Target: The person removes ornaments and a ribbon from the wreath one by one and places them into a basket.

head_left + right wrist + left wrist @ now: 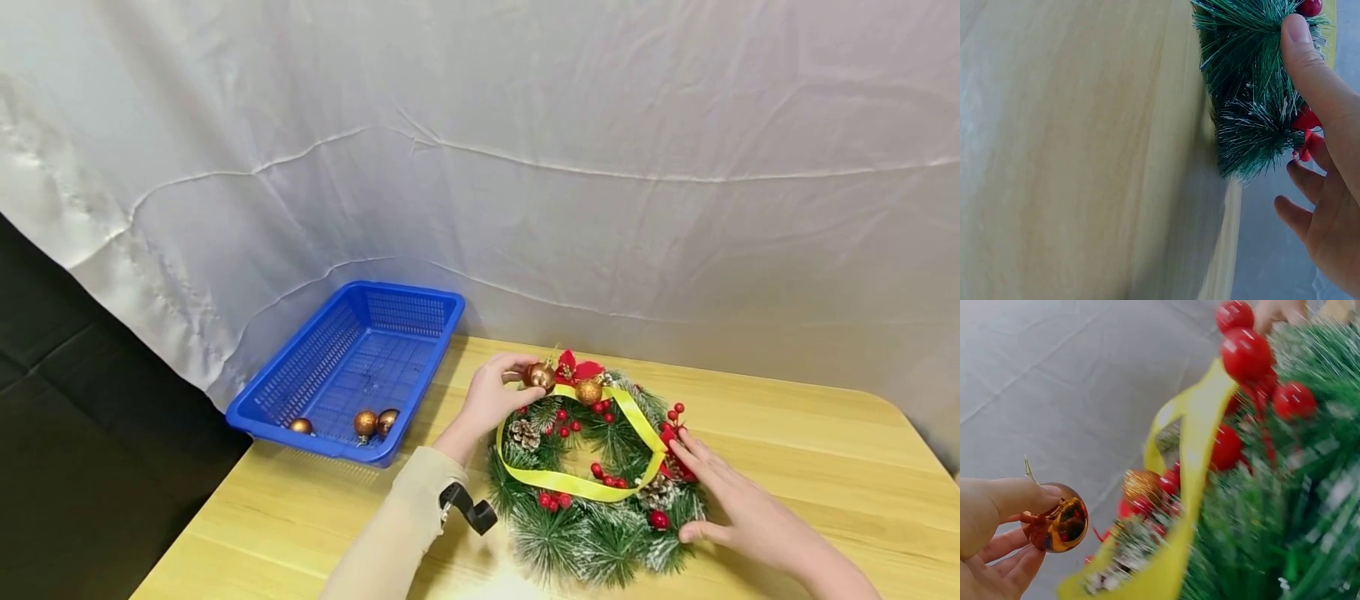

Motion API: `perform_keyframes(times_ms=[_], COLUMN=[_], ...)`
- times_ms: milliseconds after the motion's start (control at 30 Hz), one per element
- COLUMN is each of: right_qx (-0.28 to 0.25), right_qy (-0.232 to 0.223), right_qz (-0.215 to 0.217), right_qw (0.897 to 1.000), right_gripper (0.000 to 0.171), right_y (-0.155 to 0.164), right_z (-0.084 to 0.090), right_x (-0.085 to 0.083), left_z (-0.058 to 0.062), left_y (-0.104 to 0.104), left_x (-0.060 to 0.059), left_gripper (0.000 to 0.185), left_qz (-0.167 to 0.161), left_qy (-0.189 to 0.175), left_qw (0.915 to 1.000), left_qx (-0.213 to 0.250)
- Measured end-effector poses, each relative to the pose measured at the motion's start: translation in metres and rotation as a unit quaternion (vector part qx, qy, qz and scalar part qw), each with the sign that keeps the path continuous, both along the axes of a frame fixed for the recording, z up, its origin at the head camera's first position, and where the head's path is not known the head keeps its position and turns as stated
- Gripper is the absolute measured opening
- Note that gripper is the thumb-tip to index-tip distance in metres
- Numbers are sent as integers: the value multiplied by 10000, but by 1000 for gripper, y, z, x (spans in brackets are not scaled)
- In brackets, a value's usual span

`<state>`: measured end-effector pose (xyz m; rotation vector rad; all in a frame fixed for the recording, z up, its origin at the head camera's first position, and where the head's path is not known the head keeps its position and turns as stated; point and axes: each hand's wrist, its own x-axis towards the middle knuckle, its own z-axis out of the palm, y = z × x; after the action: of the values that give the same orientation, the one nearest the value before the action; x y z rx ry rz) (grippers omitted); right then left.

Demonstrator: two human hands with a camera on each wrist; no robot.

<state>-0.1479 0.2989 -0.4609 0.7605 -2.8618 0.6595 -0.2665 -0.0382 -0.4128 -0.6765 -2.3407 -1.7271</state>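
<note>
Lying on the pale wooden table, the green pine wreath with red berries and yellow ribbon is steadied at three o'clock by the right hand, fingers flat. At eleven o'clock the left hand pinches a shiny gold bauble; hanging it seems the step in hand, which calls for hooking its loop onto a branch.

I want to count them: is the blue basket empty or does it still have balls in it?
Not empty. The blue basket holds three gold baubles at its near end.

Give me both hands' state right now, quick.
Left hand: pinches a gold bauble at the wreath's top edge.
Right hand: open, fingers resting on the wreath's right side, gripping nothing.
</note>
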Motion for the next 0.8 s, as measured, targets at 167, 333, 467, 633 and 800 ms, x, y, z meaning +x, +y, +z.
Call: perform_keyframes(times_ms=[167,333,467,633,800], right_qx=[5,-28,-6,25,-34], right_qy=[23,-30,-7,43,-9], right_qz=[12,16,-3,-19,-21], right_qw=[10000,10000,10000,10000,10000], right_gripper=[101,101,101,101,101], right_y=[1,1,2,1,0], right_z=[0,0,-1,-2,-2], right_x=[0,0,0,0,0], left_z=[11,24,32,42,47], left_y=[-5,-17,-30,-50,-78], left_x=[-1,1,3,7,10], left_gripper=[42,41,41,43,42], left_qz=[5,141,343,577,887], left_qy=[281,620,763,549,318], left_qw=[9995,9978,9962,9963,9950], left_qx=[132,187,246,309,320])
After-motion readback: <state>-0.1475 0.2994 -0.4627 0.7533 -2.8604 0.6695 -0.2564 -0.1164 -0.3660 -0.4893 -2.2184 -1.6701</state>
